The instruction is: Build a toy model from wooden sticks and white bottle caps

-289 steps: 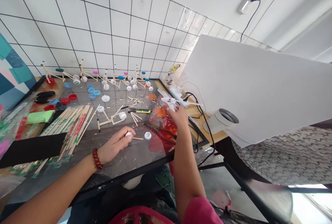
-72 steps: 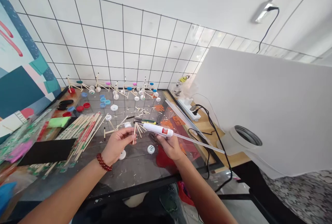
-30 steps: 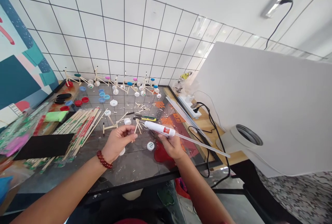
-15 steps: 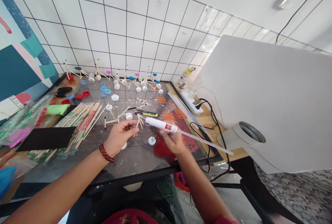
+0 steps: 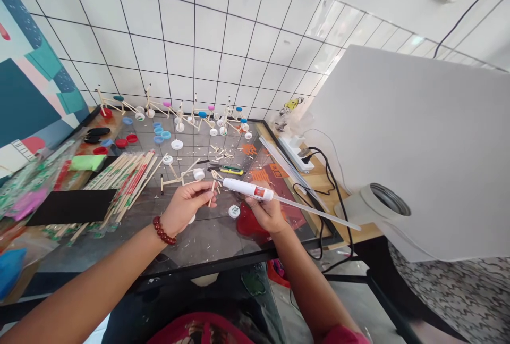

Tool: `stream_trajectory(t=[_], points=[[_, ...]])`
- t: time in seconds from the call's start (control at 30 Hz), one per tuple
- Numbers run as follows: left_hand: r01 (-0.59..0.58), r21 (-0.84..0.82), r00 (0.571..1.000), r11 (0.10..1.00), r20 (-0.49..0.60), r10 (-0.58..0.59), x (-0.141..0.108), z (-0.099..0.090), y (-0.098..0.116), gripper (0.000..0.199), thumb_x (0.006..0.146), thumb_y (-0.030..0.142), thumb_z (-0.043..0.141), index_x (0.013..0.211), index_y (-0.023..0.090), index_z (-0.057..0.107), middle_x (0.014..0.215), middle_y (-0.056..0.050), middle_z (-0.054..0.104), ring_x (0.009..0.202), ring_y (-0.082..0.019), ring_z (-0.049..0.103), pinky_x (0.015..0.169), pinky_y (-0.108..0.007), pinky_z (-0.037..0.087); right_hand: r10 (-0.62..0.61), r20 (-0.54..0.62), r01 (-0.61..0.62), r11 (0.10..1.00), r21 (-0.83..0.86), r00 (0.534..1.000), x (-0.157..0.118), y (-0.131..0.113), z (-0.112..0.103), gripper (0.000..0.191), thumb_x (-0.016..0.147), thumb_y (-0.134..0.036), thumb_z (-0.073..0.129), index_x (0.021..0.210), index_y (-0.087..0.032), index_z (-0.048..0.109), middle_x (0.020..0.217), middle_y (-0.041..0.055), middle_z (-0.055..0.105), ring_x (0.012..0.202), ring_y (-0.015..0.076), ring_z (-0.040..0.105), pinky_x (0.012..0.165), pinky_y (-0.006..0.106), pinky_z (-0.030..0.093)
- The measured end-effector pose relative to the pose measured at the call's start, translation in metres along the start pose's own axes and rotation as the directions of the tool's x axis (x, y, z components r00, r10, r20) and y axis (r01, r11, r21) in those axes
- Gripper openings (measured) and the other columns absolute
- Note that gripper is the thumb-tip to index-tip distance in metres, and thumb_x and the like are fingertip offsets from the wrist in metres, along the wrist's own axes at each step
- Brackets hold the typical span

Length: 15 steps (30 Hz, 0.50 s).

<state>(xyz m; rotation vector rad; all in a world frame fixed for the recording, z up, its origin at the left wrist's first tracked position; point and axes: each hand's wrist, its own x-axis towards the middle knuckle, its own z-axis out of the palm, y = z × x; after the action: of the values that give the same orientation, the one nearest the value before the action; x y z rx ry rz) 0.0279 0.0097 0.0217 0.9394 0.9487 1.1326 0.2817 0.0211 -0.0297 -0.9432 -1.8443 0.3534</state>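
My right hand [image 5: 268, 214] is shut around a white hot glue gun [image 5: 247, 189] with a red label. A long clear glue stick [image 5: 314, 215] runs from the gun's rear out over the table. My left hand [image 5: 186, 207], wearing a red bead bracelet [image 5: 164, 231], pinches a short wooden stick [image 5: 212, 193] that stands up from its fingertips. The gun's nozzle points toward that stick, close to it but apparently not touching. A white bottle cap [image 5: 192, 219] lies partly hidden under my left hand, and another [image 5: 234, 211] lies between my hands.
The glass tabletop [image 5: 215, 248] holds a wooden-stick model [image 5: 175, 177], loose stick pieces, a yellow utility knife [image 5: 227, 170], coloured caps [image 5: 158, 139], and bundled chopsticks [image 5: 127, 184]. Finished models [image 5: 159, 109] line the tiled wall. A large white board [image 5: 414, 142] fills the right.
The view has tilted slightly. My left hand has brought the short stick a little nearer the glue gun's nozzle, while my right hand has barely moved.
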Motion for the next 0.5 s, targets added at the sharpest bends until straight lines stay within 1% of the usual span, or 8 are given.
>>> stream_trajectory(t=[0.1, 0.2, 0.33, 0.5], points=[[0.027, -0.008, 0.999, 1.000, 0.022, -0.027, -0.0004, -0.0007, -0.0014, 0.041, 0.062, 0.040, 0.097, 0.094, 0.018, 0.085, 0.087, -0.006, 0.075, 0.073, -0.016, 0.068, 0.070, -0.033, 0.063, 0.031, -0.026, -0.031, 1.000, 0.001, 0.999, -0.0005, 0.0000, 0.0006, 0.025, 0.102, -0.045, 0.063, 0.115, -0.025, 0.069, 0.104, 0.0097, 0.076, 0.093, 0.0282, 0.070, 0.086, 0.045, 0.058], [0.026, -0.002, 0.999, 1.000, 0.030, -0.026, -0.0004, -0.0008, -0.0027, 0.039, 0.064, 0.039, 0.096, 0.094, 0.017, 0.084, 0.084, -0.005, 0.073, 0.071, -0.015, 0.067, 0.069, -0.033, 0.063, 0.060, -0.068, -0.060, 0.998, 0.007, 0.996, -0.0012, 0.0013, 0.0008, 0.028, 0.102, -0.048, 0.063, 0.115, -0.024, 0.069, 0.106, 0.0102, 0.077, 0.099, 0.0297, 0.071, 0.090, 0.047, 0.058], [0.021, -0.004, 0.999, 1.000, 0.028, -0.021, -0.0002, -0.0002, -0.0023, 0.039, 0.063, 0.040, 0.097, 0.092, 0.018, 0.084, 0.083, -0.004, 0.073, 0.070, -0.015, 0.067, 0.069, -0.032, 0.062, 0.053, -0.073, -0.053, 0.999, 0.008, 0.996, -0.0016, 0.0024, 0.0005, 0.029, 0.102, -0.049, 0.063, 0.113, -0.024, 0.070, 0.106, 0.0098, 0.077, 0.099, 0.0295, 0.072, 0.090, 0.046, 0.058], [0.022, -0.006, 1.000, 1.000, 0.009, -0.022, -0.0005, 0.0011, -0.0006, 0.039, 0.061, 0.040, 0.098, 0.091, 0.018, 0.085, 0.084, -0.004, 0.074, 0.069, -0.015, 0.066, 0.069, -0.033, 0.061, 0.039, -0.073, -0.039, 0.999, 0.008, 0.997, -0.0006, 0.0007, -0.0009, 0.027, 0.102, -0.047, 0.064, 0.112, -0.023, 0.070, 0.103, 0.0098, 0.076, 0.096, 0.0291, 0.072, 0.088, 0.046, 0.058]])
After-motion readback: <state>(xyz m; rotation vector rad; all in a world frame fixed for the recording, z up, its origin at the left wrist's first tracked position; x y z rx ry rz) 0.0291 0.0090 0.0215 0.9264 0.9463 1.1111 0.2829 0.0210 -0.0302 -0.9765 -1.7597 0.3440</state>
